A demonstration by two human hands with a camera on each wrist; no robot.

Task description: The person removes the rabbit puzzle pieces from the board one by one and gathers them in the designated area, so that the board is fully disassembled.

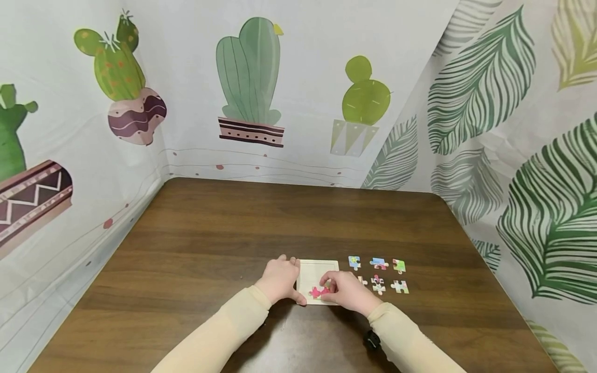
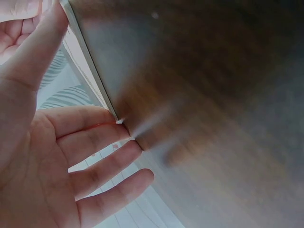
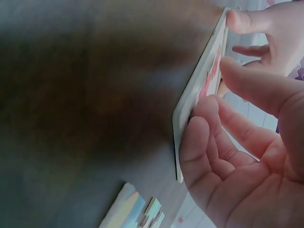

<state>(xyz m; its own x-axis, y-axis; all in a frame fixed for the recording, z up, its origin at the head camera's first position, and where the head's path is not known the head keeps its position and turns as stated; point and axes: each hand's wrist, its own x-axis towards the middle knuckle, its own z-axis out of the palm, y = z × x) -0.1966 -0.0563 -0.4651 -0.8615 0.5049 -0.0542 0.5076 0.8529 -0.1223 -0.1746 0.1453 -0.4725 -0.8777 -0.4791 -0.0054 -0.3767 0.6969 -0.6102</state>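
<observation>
A shallow square pale wooden puzzle tray [image 1: 317, 269] lies on the table. My left hand [image 1: 278, 280] steadies its left side, thumb at the near corner and fingers at the far one; in the left wrist view the other fingers of this hand [image 2: 90, 147] spread past the edge. Over the tray's right side, my right hand [image 1: 347, 291] pinches a pink jigsaw piece [image 1: 325, 291] low over the tray floor, partly covered by the fingers. Just left of it, another pink jigsaw piece [image 1: 314, 293] lies inside the tray's near part. In the right wrist view the thumb and curled fingers [image 3: 194, 142] bend over the tray rim.
Right of the tray, loose jigsaw pieces lie in two rows, among them a blue piece [image 1: 354, 262], a green piece [image 1: 398, 266] and a whitish piece [image 1: 399, 286]. One piece is partly behind the right hand. The brown wooden table [image 1: 210, 228] meets printed cloth walls [image 1: 308, 103].
</observation>
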